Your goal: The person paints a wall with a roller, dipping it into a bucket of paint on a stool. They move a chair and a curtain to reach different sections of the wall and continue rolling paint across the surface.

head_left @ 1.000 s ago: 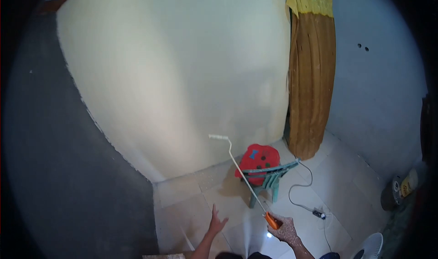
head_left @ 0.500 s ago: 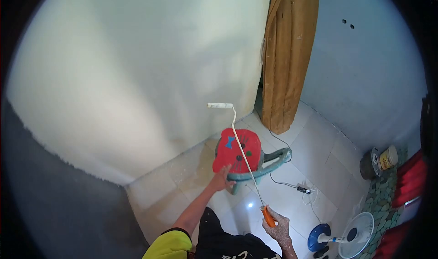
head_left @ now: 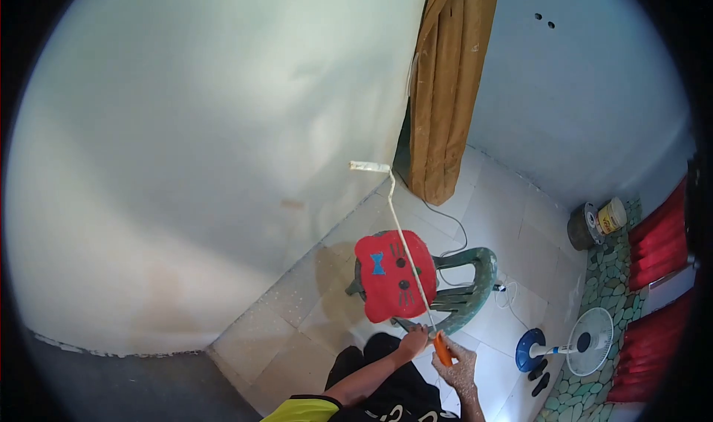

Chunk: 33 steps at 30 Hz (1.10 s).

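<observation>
- Freshly painted-looking cream wall [head_left: 208, 140] is filling the whole left and middle of the frame, with pale floor tiles [head_left: 312, 303] running along its base.
- Right hand [head_left: 459, 366] at the bottom centre is wrapping its grip tight around the orange handle [head_left: 443, 348] of a paint roller [head_left: 370, 167], paint specks all over the skin.
- Roller's thin metal shaft is slanting up and left across the frame, and the white roller head is hanging in the air just by the wall, upper middle. Can't tell if it's actually touching.
- Left hand [head_left: 413, 341] is sitting just beside the handle, fingers curled at the front edge of the green plastic chair [head_left: 464, 292]. Looks like it's gripping the edge, but I can't tell for sure.
- Chair is standing in the lower middle with a red cat-face cushion [head_left: 392, 273] lying on it.
- Brown curtain [head_left: 445, 88] is hanging at the top centre, with a cable [head_left: 453, 225] trailing over the floor below it.
- Small standing fan [head_left: 587, 344] is sitting at the lower right, with paint cans [head_left: 598, 221] above it by the blue wall [head_left: 579, 102].
</observation>
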{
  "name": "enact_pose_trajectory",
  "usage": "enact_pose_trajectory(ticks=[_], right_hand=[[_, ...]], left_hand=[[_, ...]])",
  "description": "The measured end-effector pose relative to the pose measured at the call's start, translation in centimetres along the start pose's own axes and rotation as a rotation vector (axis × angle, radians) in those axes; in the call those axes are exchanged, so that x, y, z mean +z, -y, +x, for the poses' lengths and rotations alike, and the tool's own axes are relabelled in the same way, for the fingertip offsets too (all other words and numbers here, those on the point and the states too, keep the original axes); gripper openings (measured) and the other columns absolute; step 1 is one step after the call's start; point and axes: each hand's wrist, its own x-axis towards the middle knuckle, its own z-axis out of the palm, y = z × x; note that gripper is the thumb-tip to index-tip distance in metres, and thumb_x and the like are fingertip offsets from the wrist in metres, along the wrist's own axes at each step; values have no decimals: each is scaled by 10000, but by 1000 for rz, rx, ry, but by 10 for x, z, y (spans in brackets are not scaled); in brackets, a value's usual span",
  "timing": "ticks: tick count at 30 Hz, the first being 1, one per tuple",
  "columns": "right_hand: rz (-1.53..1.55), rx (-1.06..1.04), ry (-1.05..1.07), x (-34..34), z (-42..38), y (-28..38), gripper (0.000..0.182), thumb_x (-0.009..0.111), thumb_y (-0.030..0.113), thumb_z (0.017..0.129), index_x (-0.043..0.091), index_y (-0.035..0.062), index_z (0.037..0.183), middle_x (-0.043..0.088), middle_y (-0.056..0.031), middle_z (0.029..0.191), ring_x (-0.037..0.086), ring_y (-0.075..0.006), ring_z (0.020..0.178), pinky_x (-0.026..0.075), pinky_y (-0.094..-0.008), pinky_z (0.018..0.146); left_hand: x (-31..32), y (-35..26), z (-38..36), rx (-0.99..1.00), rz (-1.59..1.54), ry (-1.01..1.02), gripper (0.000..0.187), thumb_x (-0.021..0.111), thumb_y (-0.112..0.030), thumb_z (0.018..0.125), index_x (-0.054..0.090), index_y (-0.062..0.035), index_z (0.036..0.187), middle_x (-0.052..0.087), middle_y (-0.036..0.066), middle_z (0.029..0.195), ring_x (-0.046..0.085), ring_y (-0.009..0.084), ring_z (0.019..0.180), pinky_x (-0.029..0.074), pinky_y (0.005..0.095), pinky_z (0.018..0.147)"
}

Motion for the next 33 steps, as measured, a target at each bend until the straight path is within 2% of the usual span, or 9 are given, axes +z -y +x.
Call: enact_pose_trajectory(ticks=[4,8,12,14,18,25,27,30,33], right_hand=[[69,-15,-67,12,10,-2,565,740,92,687,590,29,1228,697,-171,896,696,-197,793,555,-301,737],[6,-57,-68,17,13,8,582,741,86,683,588,63,1245,697,-157,875,698,-199,779,560,-303,729],[-30,-272,-186,22,24,18,567,739,55,669,600,45,1218,698,-149,880,699,-199,768,567,-298,702],[0,-300,-230,23,33,29,548,734,45,672,606,38,1205,697,-156,900,697,-200,784,566,-299,710],[-59,-393,-256,17,60,46,509,732,56,690,610,16,1183,691,-162,957,694,-239,846,559,-301,728],[63,-584,-466,48,105,38,483,738,12,648,610,-20,1113,680,-207,945,695,-317,855,568,-361,745],[237,-419,-432,47,117,64,431,672,100,741,615,33,1162,687,-145,917,663,-216,854,539,-323,767],[241,-508,-472,40,173,75,432,672,91,737,617,36,1162,684,-153,924,663,-235,853,542,-322,756],[234,-605,-483,25,237,81,515,746,27,662,600,-22,1154,677,-179,910,689,-259,805,568,-328,715]], left_hand=[[-52,13,-22,169,-219,91,890,646,-378,832,148,63,1423,466,311,1291,523,380,1167,504,433,885],[-146,41,-89,55,-848,-380,676,590,-216,895,236,18,1421,555,205,1241,547,306,1164,470,430,923],[-201,123,-147,106,-524,-1017,304,557,-154,914,545,-1,1177,610,148,1160,602,258,1072,514,311,744],[-225,146,-190,-262,-892,-1024,275,530,-162,931,556,-20,1165,616,119,1110,592,197,958,483,280,727],[-232,199,-253,-460,-799,-1321,567,542,-174,924,301,-39,1420,606,121,1094,579,195,931,482,288,715],[-221,261,-297,-657,-735,-1575,638,570,-75,842,301,-88,1421,494,118,1286,524,217,1047,450,344,819],[-240,281,-297,-510,-821,-1439,864,653,-424,855,119,-189,1492,282,106,1466,273,289,1326,122,439,1158],[-334,279,-278,-478,-233,-1577,710,621,-67,783,303,-91,1417,370,129,1412,466,270,1180,450,377,827],[-438,264,-264,-401,-146,-1582,747,642,-84,772,280,-84,1424,265,149,1474,348,317,1305,437,417,890]])
